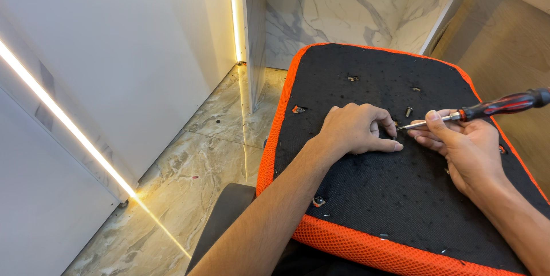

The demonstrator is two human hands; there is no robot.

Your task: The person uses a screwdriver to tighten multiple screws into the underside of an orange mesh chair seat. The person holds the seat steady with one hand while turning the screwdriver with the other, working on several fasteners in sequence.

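Screwdriver (492,107), red and black in the handle, lay nearly level in the right hand (467,147), whose fingers were clamped around the metal shaft close to the handle. Its tip (399,127) pointed left and met the left hand (358,130) at the middle of the upturned seat (395,196). The left hand rested knuckles up on the black underside, its fingers curled together and pinched at the tip; whether they held a screw there could not be told, since the fingers hid the spot.

The seat, black fabric with an orange mesh edge (344,241), lay face down across the person's lap, its far end near a marble-patterned desk (366,1). One bolt (408,111) stood upright in the fabric just above the shaft, apart from both hands. Several mounting holes showed bare: one at the left edge (298,109), one near the front (318,200), two towards the far end (352,78).

Judging from this, the work looked to be at an early or middle stage: one bolt stood proud of the fabric, one point was under the driver, and the other holes had nothing fitted. No bracket or base plate was in view on the seat.
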